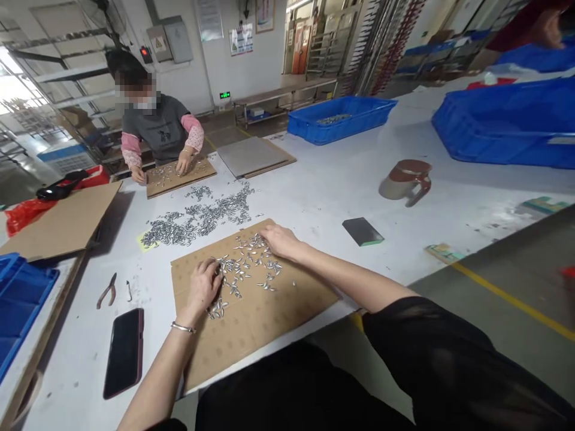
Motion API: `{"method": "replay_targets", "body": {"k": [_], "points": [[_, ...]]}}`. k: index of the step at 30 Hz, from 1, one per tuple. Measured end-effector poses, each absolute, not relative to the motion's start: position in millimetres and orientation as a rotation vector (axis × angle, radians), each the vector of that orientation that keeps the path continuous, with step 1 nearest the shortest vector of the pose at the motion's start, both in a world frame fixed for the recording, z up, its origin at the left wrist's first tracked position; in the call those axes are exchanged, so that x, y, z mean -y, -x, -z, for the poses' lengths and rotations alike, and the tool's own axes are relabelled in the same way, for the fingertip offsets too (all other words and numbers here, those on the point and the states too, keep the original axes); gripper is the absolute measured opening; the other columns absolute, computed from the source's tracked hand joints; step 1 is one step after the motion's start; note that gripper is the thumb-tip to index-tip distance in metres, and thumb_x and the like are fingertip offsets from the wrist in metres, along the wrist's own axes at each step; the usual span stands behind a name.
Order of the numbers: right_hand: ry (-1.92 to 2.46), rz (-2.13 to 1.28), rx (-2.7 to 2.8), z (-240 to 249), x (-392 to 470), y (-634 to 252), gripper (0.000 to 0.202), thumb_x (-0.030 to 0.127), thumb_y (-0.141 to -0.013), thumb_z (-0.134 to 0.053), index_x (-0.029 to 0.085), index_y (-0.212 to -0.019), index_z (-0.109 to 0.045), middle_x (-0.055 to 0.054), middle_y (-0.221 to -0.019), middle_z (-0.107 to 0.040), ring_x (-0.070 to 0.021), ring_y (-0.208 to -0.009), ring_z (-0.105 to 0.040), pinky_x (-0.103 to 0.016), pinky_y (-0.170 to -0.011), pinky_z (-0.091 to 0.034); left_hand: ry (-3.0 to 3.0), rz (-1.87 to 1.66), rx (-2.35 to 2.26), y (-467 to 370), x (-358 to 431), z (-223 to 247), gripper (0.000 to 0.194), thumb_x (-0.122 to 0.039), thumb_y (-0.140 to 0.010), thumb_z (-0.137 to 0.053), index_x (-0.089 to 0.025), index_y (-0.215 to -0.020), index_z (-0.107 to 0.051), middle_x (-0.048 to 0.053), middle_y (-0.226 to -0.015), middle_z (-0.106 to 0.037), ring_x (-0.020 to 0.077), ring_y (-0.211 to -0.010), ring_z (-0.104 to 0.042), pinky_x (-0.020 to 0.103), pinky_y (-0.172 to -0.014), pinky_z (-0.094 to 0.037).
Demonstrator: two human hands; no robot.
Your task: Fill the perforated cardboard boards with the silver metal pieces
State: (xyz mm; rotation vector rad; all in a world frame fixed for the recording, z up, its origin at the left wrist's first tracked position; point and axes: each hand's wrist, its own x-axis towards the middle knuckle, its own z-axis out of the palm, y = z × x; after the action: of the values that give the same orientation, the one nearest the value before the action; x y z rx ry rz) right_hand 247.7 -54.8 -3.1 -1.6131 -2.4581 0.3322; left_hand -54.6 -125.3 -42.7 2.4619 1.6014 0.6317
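A flat cardboard sheet (pixel 251 323) lies at the table's near edge, with small shiny silver oval pieces (pixel 245 260) scattered over its upper half. My left hand (pixel 205 284) rests on the sheet at the left side of these pieces, fingers bent and slightly apart, touching some of them. At the sheet's far edge, my right hand (pixel 281 241) reaches in from the right; its loosely bent fingers touch pieces there, and the fingertips are partly hidden. Beyond the sheet, a large heap of the same silver pieces (pixel 202 215) spreads across the white table.
A co-worker (pixel 159 129) handles pieces on another cardboard sheet (pixel 179 178) opposite. Left are pliers (pixel 108 292) and a phone (pixel 124 353). Right are a dark block (pixel 363 231) and a brown-lidded mug (pixel 406 179). Blue bins (pixel 341 120) stand farther back.
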Motion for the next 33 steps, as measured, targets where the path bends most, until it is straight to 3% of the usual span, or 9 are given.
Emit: {"method": "replay_targets", "body": {"k": [4,7,12,15,19,26,29,33], "points": [[1.321,-0.286,2.609,40.2,111.8,-242.4,0.036,0.018,-0.100,-0.051,0.014,-0.132,-0.065,-0.020,-0.148,-0.055,-0.0300,-0.138,-0.050,-0.049,-0.116,-0.039,-2.570,-0.501,-1.577,45.5,145.0,55.4,0.032,-0.026,-0.098,-0.053,-0.018,-0.127,-0.065,0.016,-0.138,-0.064,0.0329,-0.128,-0.056,0.057,-0.106,-0.050],[1.136,-0.222,2.662,64.2,159.7,-240.3,0.035,0.018,-0.101,-0.046,0.019,-0.129,-0.067,-0.016,-0.147,-0.057,-0.0305,-0.137,-0.050,-0.055,-0.117,-0.037,-2.637,-0.516,-1.411,53.6,175.6,60.6,0.032,-0.026,-0.102,-0.047,-0.019,-0.127,-0.065,0.014,-0.138,-0.065,0.0304,-0.130,-0.055,0.054,-0.108,-0.051],[0.771,-0.265,2.691,62.7,176.5,-228.7,0.035,0.022,-0.101,-0.047,0.019,-0.128,-0.068,-0.014,-0.142,-0.062,-0.0274,-0.132,-0.055,-0.049,-0.114,-0.041,-2.641,-0.625,-1.249,70.3,203.8,56.6,0.029,-0.024,-0.104,-0.045,-0.022,-0.122,-0.067,0.011,-0.132,-0.068,0.0262,-0.129,-0.058,0.047,-0.107,-0.054],[0.981,-0.204,2.554,53.1,146.9,-201.7,0.039,0.024,-0.103,-0.043,0.018,-0.137,-0.063,-0.015,-0.150,-0.054,-0.0284,-0.143,-0.045,-0.051,-0.118,-0.036,-2.645,-0.634,-1.355,61.5,181.4,53.7,0.035,-0.024,-0.104,-0.043,-0.021,-0.134,-0.062,0.012,-0.139,-0.065,0.0269,-0.132,-0.056,0.050,-0.109,-0.052],[1.235,-0.189,2.566,54.5,134.9,-160.0,0.045,0.031,-0.102,-0.053,0.013,-0.143,-0.058,-0.019,-0.154,-0.050,-0.0324,-0.145,-0.041,-0.055,-0.121,-0.030,-2.710,-0.485,-1.519,55.9,138.6,58.7,0.032,-0.022,-0.102,-0.046,-0.018,-0.126,-0.067,0.014,-0.137,-0.066,0.0319,-0.130,-0.057,0.056,-0.106,-0.052],[0.759,-0.222,2.663,55.5,170.5,-173.1,0.040,0.037,-0.106,-0.044,0.023,-0.140,-0.061,-0.008,-0.151,-0.056,-0.0244,-0.144,-0.042,-0.048,-0.124,-0.028,-2.651,-0.739,-1.805,92.9,131.9,63.8,0.035,-0.026,-0.104,-0.040,-0.017,-0.120,-0.070,0.016,-0.130,-0.068,0.0319,-0.122,-0.060,0.054,-0.100,-0.055],[1.117,-0.178,2.534,51.0,133.1,-201.9,0.040,0.032,-0.106,-0.043,0.020,-0.139,-0.062,-0.014,-0.152,-0.054,-0.0290,-0.144,-0.042,-0.052,-0.121,-0.031,-2.706,-0.749,-1.661,75.5,136.3,65.5,0.036,-0.028,-0.104,-0.041,-0.019,-0.128,-0.066,0.014,-0.135,-0.066,0.0306,-0.127,-0.057,0.053,-0.104,-0.054],[1.536,-0.123,2.446,53.6,94.6,-228.2,0.048,0.031,-0.106,-0.041,0.015,-0.149,-0.052,-0.019,-0.159,-0.043,-0.0365,-0.147,-0.038,-0.059,-0.118,-0.032,-2.737,-0.609,-1.571,53.9,128.2,71.8,0.036,-0.027,-0.104,-0.041,-0.021,-0.127,-0.067,0.013,-0.137,-0.065,0.0311,-0.128,-0.057,0.054,-0.103,-0.054]]}}
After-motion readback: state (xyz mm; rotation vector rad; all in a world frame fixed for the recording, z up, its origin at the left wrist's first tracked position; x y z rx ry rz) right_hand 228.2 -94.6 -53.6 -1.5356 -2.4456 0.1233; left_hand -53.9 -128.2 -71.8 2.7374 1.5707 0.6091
